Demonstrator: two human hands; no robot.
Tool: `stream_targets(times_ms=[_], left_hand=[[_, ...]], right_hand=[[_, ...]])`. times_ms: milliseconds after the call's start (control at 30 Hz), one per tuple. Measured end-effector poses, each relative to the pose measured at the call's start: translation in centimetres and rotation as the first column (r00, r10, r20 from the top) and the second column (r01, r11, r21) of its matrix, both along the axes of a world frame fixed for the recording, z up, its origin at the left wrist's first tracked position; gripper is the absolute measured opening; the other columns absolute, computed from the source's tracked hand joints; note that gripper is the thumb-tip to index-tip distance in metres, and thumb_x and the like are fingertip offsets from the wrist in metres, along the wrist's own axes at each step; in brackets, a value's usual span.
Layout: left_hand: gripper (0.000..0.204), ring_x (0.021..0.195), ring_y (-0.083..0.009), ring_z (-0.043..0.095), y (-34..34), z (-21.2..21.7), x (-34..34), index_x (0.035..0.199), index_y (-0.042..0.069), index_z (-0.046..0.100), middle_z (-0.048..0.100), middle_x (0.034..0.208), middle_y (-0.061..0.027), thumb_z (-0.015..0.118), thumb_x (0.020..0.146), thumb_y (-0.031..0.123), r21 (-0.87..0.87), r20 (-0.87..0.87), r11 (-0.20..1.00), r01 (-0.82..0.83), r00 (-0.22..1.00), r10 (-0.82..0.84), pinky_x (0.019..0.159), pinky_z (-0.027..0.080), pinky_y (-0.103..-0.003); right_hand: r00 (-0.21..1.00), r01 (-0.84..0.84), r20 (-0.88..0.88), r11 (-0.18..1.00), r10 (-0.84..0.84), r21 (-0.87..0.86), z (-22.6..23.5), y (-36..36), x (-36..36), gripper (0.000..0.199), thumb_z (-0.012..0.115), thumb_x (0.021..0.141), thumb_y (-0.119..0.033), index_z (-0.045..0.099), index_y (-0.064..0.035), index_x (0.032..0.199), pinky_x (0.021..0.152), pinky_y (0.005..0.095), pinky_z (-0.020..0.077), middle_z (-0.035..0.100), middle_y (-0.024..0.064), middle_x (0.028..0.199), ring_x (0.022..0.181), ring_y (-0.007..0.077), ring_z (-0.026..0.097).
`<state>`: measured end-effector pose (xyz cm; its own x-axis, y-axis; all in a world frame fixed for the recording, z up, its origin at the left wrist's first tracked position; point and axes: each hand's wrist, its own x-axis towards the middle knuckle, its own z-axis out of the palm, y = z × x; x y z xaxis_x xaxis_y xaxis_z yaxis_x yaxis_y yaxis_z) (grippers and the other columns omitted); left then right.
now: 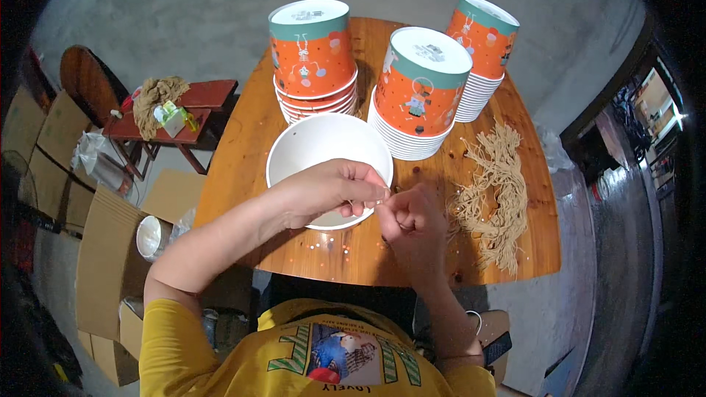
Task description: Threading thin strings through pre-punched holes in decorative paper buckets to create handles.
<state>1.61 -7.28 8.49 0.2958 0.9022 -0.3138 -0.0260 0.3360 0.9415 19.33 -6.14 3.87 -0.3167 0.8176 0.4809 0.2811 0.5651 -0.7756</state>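
Note:
My left hand [334, 192] is closed in a pinch over the front right rim of a white paper bucket [312, 140]. Close beside it, my right hand [414, 219] is closed too, its thumb and fingertips meeting those of the left. Whatever sits between the fingertips is too small to make out. The bucket stands upright with its mouth facing up and a small hole near its rim. To the right of my right hand lies a loose bundle of tan cords [500, 195] on the wooden table [294, 257].
Behind the bucket rise three stacks of upturned orange and green buckets: left [312, 59], middle [421, 95] and far right [482, 44]. Small pale dots [323, 245] dot the front of the table. A red bench [209, 95] and cardboard boxes [110, 250] stand to the left.

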Motion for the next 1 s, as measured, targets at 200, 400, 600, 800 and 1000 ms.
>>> stream_targets(times_ms=[200, 400, 600, 800, 1000], left_hand=[[0.007, 0.062, -0.0031, 0.05, 0.3, 0.5, 0.2, 0.09, 0.007, 0.06, 0.058, 0.074, 0.0023, 0.058, 0.088, 0.013, -0.145, 0.071, 0.989, 0.006, 0.997, 0.005, 0.053, 0.04, -0.015], [0.005, 0.06, -0.0017, 0.055, 0.3, 0.1, -0.4, 0.092, 0.007, 0.057, 0.059, 0.074, 0.0022, 0.054, 0.089, 0.009, -0.21, 0.186, 0.977, 0.023, 0.982, 0.016, 0.052, 0.045, -0.013], [0.004, 0.061, -0.0019, 0.056, 0.3, 0.3, -0.1, 0.092, 0.007, 0.057, 0.059, 0.074, 0.0023, 0.055, 0.088, 0.008, -0.218, 0.178, 0.976, 0.02, 0.984, 0.019, 0.053, 0.046, -0.012], [0.006, 0.061, -0.002, 0.056, 0.3, 0.2, 0.0, 0.094, 0.006, 0.058, 0.059, 0.074, 0.002, 0.056, 0.089, 0.008, -0.17, 0.195, 0.985, 0.03, 0.981, 0.004, 0.053, 0.046, -0.012], [0.007, 0.063, -0.0031, 0.056, 0.1, -0.1, 0.2, 0.091, 0.007, 0.058, 0.06, 0.075, 0.0019, 0.061, 0.087, 0.012, -0.202, 0.184, 0.978, 0.043, 0.983, -0.005, 0.053, 0.043, -0.015]], right_hand=[[0.993, -0.017, -0.115, 1.0, 0.017, 0.005, -0.5, -0.5, -0.4, 0.018, 0.07, 0.079, 0.0, 0.053, -0.0064, 0.077, 0.05, 0.0207, 0.0289, 0.039, -0.0042, 0.063, 0.054, 0.004, 0.035], [0.995, 0.014, -0.099, 0.993, -0.026, -0.12, -0.1, 0.7, 2.1, 0.017, 0.074, 0.077, -0.014, 0.06, -0.0066, 0.083, 0.056, 0.03, 0.0443, 0.057, 0.0072, 0.075, 0.063, 0.0171, 0.055], [0.995, 0.075, 0.025, 0.906, -0.093, 0.416, 0.3, 1.1, 2.2, 0.012, 0.066, 0.077, -0.003, 0.059, -0.0064, 0.085, 0.056, 0.0261, 0.0392, 0.051, 0.0033, 0.072, 0.06, 0.0143, 0.048], [0.986, 0.055, 0.126, 0.924, -0.11, 0.378, -0.7, 0.1, 1.4, 0.021, 0.074, 0.073, -0.013, 0.059, -0.0113, 0.088, 0.06, 0.036, 0.0488, 0.052, 0.007, 0.076, 0.069, 0.0255, 0.058], [0.998, 0.0, -0.069, 0.999, -0.003, -0.043, -0.5, -0.8, 0.3, 0.014, 0.068, 0.073, 0.003, 0.059, -0.0057, 0.08, 0.05, 0.0239, 0.0376, 0.047, 0.0028, 0.068, 0.055, 0.0101, 0.045]])
